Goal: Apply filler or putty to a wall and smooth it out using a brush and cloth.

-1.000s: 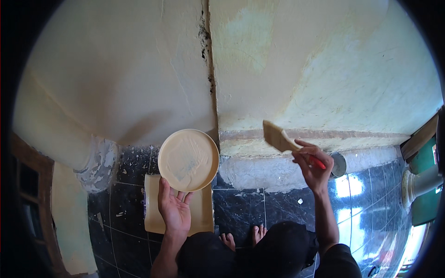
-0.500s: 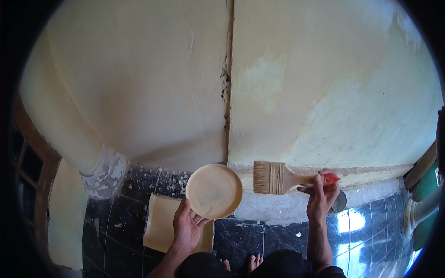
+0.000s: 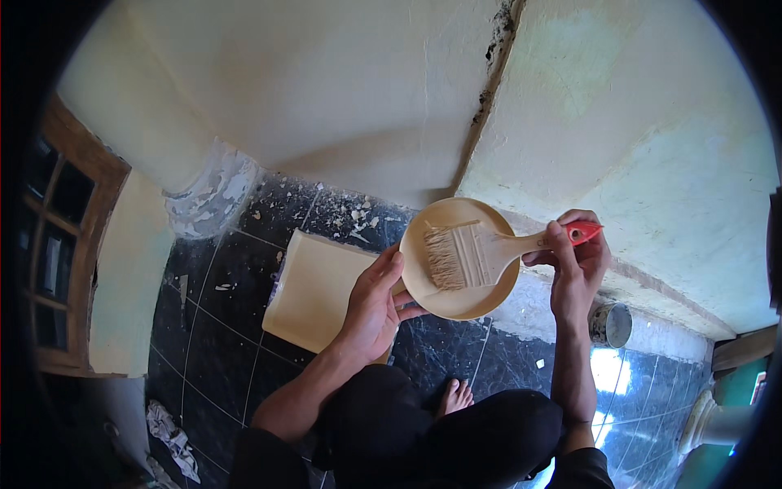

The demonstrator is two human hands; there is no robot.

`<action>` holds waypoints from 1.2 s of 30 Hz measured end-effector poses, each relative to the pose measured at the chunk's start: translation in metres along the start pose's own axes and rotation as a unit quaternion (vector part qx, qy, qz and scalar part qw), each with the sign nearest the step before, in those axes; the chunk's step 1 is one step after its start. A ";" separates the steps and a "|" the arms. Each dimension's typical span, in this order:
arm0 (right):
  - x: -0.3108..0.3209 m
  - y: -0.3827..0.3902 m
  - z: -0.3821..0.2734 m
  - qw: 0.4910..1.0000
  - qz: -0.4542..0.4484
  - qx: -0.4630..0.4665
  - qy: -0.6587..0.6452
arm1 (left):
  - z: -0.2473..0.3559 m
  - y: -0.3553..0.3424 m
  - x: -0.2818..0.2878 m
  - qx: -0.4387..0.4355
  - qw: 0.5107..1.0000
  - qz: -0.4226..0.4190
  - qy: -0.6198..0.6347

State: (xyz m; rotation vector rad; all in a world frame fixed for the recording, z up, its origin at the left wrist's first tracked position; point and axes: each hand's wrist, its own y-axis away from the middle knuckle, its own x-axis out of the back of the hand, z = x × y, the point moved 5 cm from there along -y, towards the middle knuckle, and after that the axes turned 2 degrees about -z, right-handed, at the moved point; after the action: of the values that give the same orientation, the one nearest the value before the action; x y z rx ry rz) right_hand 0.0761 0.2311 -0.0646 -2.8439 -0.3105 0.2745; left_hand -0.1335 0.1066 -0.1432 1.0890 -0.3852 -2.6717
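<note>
My left hand grips a round, shallow cream-coloured dish by its left edge, thumb at the rim and fingers underneath. Over the dish lies a wide paintbrush, its bristles caked with beige paint and pointing left. My right hand is closed around the brush's red-tipped handle, just past the dish's right rim. Whether the bristles press on the dish or hover just above it, I cannot tell.
A cream paint tray rests on dark, chip-strewn floor tiles. At the right a grey can stands by the wall base. Ahead is a patchy wall with a vertical crack. A crumpled cloth lies lower left.
The brush, previously held apart to the right of the dish, is now over it. My left hand has moved the dish up and right, and the view has shifted downward and tilted.
</note>
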 end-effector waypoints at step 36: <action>-0.056 0.064 -0.028 0.699 -0.378 0.462 0.393 | 0.001 0.001 0.013 0.000 0.999 0.045 0.003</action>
State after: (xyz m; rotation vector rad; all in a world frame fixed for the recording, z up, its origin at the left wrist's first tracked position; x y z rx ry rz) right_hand 0.0408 0.1508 -0.0472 -1.4244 -0.8024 -0.7357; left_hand -0.1431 0.1018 -0.1507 1.0551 -0.4217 -2.5895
